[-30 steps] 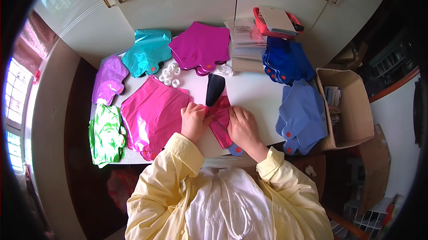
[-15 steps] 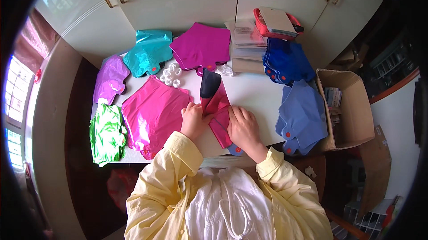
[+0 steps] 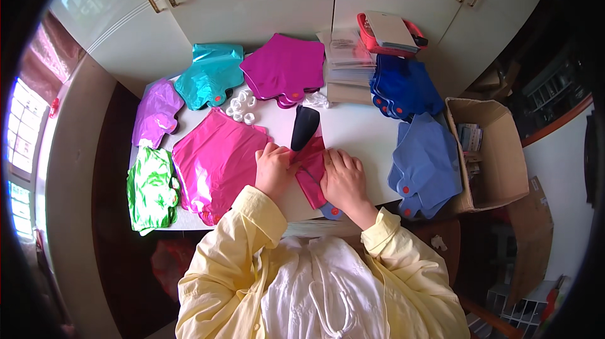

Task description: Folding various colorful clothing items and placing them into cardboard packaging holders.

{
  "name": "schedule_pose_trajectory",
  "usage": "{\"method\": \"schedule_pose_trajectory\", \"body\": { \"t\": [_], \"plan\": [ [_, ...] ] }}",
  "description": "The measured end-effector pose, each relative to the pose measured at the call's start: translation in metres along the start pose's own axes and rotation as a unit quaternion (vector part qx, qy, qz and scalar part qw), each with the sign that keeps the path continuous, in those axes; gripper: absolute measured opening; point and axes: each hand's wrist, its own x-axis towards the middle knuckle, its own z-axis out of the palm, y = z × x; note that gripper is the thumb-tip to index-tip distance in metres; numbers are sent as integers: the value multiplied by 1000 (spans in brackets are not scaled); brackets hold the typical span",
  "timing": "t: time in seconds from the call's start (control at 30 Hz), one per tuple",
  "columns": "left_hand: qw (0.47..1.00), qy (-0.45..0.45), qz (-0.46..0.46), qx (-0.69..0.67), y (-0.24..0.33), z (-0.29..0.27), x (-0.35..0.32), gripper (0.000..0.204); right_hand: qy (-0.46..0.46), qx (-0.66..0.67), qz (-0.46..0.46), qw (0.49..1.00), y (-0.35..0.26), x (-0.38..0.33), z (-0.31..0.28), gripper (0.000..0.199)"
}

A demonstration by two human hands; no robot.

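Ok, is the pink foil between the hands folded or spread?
Folded: the foil makes a narrow strip, and its dark end sticks up.

Narrow, folded piece of glossy deep-pink sheet [image 3: 311, 164], lying slanted between the two hands, its left edge at the left hand's [image 3: 273, 170] fingers, its right edge under the right hand's [image 3: 343, 179]. A black flap [image 3: 305, 128] stands up beyond the hands; a pale blue, red-dotted tab [image 3: 329, 211] shows nearer the body.

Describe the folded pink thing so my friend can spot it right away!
Find the white table. At its near edge, between the left hand and right hand, is the folded pink piece. Unlike the wide pink piece to its left, it has a black end.
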Motion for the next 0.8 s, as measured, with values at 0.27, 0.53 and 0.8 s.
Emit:
{"method": "schedule_pose_trajectory", "body": {
  "t": [0.27, 0.53, 0.8],
  "plan": [
    [998, -19, 57, 27, -3, -4, 0, 10, 20, 83, -49, 995, 6, -4, 9, 37],
    [974, -7, 199, 111, -4, -9, -4, 28, -18, 81, -52, 995, 10, -6, -2, 31],
    [941, -17, 286, 178, 2, -17, -10, 34, -51, 71, -59, 994, 20, -15, -6, 50]
  ]
}}
